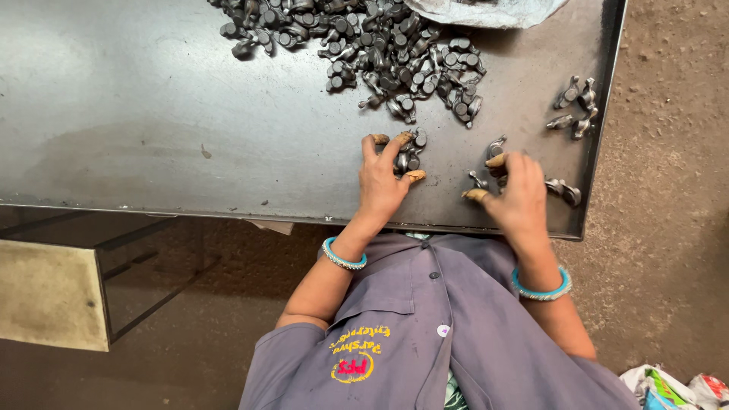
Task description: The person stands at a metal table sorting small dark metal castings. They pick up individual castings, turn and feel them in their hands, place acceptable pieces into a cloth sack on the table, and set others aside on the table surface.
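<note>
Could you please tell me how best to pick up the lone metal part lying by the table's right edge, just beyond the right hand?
Probably from straight above with the right hand. The metal part lies flat on the table with no neighbours touching it. Pinch across its narrower middle rather than its rounded end, approaching from the hand's side, as the table edge is close behind it.

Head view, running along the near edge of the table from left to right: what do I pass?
Bare grey tabletop → left hand → right hand → loose metal part → dirt floor. The small parts under the hands' fingers overlap them, so they are left out.
</note>
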`<action>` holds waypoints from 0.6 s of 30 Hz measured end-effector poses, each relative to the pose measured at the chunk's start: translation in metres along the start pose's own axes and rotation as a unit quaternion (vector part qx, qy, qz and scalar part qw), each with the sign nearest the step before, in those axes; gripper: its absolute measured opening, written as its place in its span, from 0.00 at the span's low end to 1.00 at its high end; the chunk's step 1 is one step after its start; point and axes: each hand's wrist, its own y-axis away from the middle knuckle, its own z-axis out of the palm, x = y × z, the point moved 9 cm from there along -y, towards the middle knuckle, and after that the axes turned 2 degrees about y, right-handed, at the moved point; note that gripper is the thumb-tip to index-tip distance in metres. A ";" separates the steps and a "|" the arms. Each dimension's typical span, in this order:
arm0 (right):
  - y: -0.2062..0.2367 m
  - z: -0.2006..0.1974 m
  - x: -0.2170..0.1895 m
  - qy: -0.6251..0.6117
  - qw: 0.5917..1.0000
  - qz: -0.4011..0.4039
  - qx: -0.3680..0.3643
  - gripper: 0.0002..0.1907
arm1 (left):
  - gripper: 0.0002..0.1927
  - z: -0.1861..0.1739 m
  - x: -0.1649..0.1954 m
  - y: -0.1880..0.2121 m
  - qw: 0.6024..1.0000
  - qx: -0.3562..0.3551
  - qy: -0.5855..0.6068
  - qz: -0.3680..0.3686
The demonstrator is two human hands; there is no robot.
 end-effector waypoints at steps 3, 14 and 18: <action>0.022 0.015 0.002 -0.014 0.999 -0.003 0.035 0.25 | 0.36 0.010 0.001 -0.003 1.000 -0.011 0.015 -0.005; 0.036 0.112 0.101 -0.743 0.605 0.278 -0.077 0.15 | 0.27 0.026 -0.002 0.004 0.986 -0.072 0.142 -0.047; 0.045 0.127 0.106 -0.783 0.524 0.312 -0.124 0.16 | 0.26 0.008 0.008 0.005 0.995 -0.006 0.088 0.039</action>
